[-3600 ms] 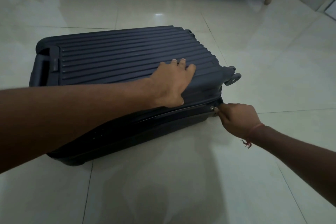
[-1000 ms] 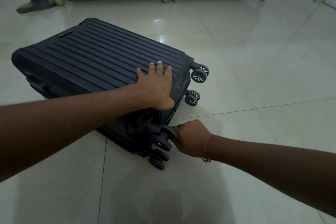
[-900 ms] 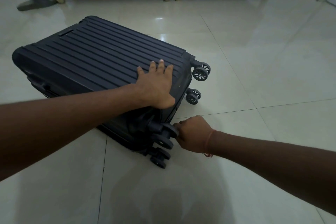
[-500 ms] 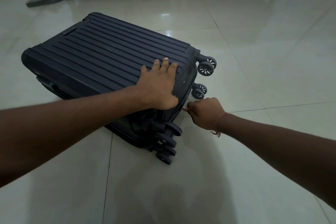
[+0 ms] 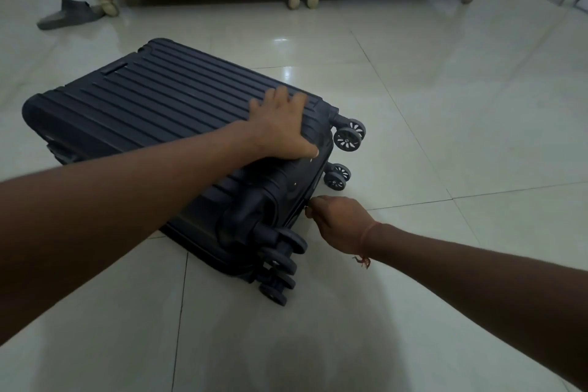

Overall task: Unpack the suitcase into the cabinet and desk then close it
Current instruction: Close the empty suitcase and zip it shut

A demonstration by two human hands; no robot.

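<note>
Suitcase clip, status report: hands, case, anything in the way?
Left hand flat on the suitcase lid. Right hand pinching the zipper pull at the wheel end. Suitcase lying flat on the floor, lid down. Nothing in the way.

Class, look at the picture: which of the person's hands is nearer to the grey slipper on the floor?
Left. The left hand presses flat on the suitcase lid, on the slipper's side. The right hand pinches at the suitcase's wheel-end seam, farther away.
</note>
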